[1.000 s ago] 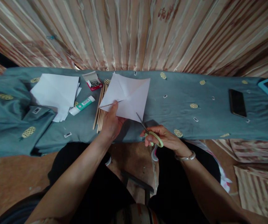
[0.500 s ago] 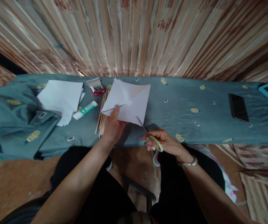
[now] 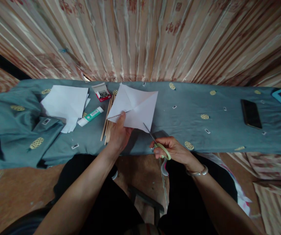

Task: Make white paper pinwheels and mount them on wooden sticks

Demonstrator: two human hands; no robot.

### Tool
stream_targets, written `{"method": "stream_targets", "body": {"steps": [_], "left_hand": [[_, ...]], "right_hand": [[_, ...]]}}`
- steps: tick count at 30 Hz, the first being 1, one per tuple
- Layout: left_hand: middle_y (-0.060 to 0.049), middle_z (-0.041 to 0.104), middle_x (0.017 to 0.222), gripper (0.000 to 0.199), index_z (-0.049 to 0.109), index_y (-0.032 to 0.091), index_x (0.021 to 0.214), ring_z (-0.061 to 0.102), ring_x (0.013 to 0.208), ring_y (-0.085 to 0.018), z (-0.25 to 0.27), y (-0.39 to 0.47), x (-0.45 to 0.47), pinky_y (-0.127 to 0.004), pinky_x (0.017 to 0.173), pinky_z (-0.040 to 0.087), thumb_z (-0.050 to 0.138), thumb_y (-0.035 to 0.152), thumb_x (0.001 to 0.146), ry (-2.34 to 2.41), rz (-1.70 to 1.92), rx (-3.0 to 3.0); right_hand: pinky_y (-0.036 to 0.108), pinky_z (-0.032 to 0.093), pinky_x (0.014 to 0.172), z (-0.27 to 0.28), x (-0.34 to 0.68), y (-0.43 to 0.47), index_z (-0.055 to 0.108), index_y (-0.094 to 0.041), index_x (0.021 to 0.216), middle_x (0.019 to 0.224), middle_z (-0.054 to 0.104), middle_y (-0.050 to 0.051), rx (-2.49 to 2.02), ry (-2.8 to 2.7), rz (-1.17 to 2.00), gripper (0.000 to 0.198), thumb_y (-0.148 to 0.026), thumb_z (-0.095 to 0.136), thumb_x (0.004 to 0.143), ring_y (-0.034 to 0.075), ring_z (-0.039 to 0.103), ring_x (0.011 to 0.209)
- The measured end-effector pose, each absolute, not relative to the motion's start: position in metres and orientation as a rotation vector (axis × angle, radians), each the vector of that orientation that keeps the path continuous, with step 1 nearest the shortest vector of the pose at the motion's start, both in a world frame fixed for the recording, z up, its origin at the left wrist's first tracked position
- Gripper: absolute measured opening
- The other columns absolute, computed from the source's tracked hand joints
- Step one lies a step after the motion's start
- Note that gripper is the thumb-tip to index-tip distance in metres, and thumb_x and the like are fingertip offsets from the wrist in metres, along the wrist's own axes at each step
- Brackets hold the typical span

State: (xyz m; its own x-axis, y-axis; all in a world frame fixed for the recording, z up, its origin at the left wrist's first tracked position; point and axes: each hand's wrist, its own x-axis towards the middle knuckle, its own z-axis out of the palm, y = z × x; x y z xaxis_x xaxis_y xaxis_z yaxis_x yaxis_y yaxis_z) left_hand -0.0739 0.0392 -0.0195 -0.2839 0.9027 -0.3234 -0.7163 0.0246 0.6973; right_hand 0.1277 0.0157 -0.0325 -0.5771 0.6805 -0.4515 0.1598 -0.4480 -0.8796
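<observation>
Left hand (image 3: 119, 135) pinched, right hand (image 3: 172, 149) curled, forearms (image 3: 88, 184) converging.

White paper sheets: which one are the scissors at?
The creased square sheet in the left hand: the scissors overlap its near-right corner. The other white sheets lie piled left of the glue stick.

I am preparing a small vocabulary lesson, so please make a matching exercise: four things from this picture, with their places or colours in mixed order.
1. Scissors
2. Glue tube
3. Creased sheet
4. Phone

A. Black, lying on the cloth
B. In the right hand
C. Between the paper stack and the sticks
D. In the left hand

Pairs: 1-B, 2-C, 3-D, 4-A
</observation>
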Motion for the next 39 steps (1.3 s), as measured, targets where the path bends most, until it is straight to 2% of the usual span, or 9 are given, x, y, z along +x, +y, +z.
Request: {"method": "stream_targets", "body": {"steps": [6, 10, 13, 22, 29, 39], "left_hand": [[-0.001, 0.074, 0.111, 0.035, 0.059, 0.024, 0.129, 0.071, 0.089, -0.012, -0.017, 0.037, -0.069, -0.026, 0.092, 0.055, 0.06, 0.018, 0.095, 0.922, 1.595, 0.286], [-0.001, 0.074, 0.097, 0.032, 0.059, 0.021, 0.129, 0.072, 0.089, -0.014, -0.014, 0.034, -0.065, -0.028, 0.091, 0.056, 0.05, 0.013, 0.099, 0.907, 1.568, 0.283], [-0.001, 0.073, 0.09, 0.03, 0.06, 0.02, 0.126, 0.072, 0.087, -0.016, -0.013, 0.034, -0.064, -0.028, 0.087, 0.058, 0.049, 0.013, 0.099, 0.9, 1.56, 0.272], [-0.002, 0.075, 0.104, 0.037, 0.059, 0.024, 0.128, 0.072, 0.089, -0.015, -0.021, 0.034, -0.067, -0.026, 0.086, 0.058, 0.065, 0.02, 0.092, 0.869, 1.567, 0.268], [0.001, 0.075, 0.097, 0.031, 0.06, 0.023, 0.126, 0.071, 0.081, -0.011, -0.016, 0.035, -0.067, -0.025, 0.092, 0.055, 0.051, 0.014, 0.098, 0.883, 1.582, 0.24], [-0.005, 0.076, 0.105, 0.033, 0.062, 0.019, 0.126, 0.073, 0.096, -0.019, -0.018, 0.031, -0.06, -0.031, 0.092, 0.058, 0.059, 0.017, 0.093, 0.935, 1.525, 0.254]], "right_hand": [[0.018, 0.043, 0.052, -0.03, 0.127, 0.017, 0.068, -0.016, 0.085, 0.063, 0.067, -0.002, -1.206, -1.46, 2.045, 0.049, -0.059, 0.082, 0.068, 0.007, 0.059, 0.056], [0.019, 0.045, 0.054, -0.03, 0.127, 0.018, 0.067, -0.016, 0.087, 0.065, 0.067, -0.001, -1.202, -1.459, 2.053, 0.053, -0.063, 0.081, 0.068, 0.008, 0.061, 0.058], [0.02, 0.046, 0.054, -0.03, 0.127, 0.018, 0.066, -0.016, 0.087, 0.066, 0.067, -0.001, -1.182, -1.464, 2.053, 0.052, -0.063, 0.08, 0.069, 0.009, 0.061, 0.058], [0.019, 0.045, 0.051, -0.028, 0.126, 0.018, 0.066, -0.016, 0.085, 0.063, 0.064, -0.003, -1.232, -1.417, 2.066, 0.052, -0.062, 0.083, 0.065, 0.008, 0.059, 0.054], [0.017, 0.042, 0.049, -0.031, 0.126, 0.018, 0.067, -0.016, 0.085, 0.061, 0.063, -0.004, -1.255, -1.372, 2.077, 0.055, -0.062, 0.085, 0.061, 0.007, 0.06, 0.053], [0.019, 0.042, 0.052, -0.03, 0.126, 0.018, 0.068, -0.015, 0.085, 0.062, 0.066, -0.002, -1.225, -1.449, 2.016, 0.057, -0.067, 0.081, 0.064, 0.008, 0.057, 0.055]]}}
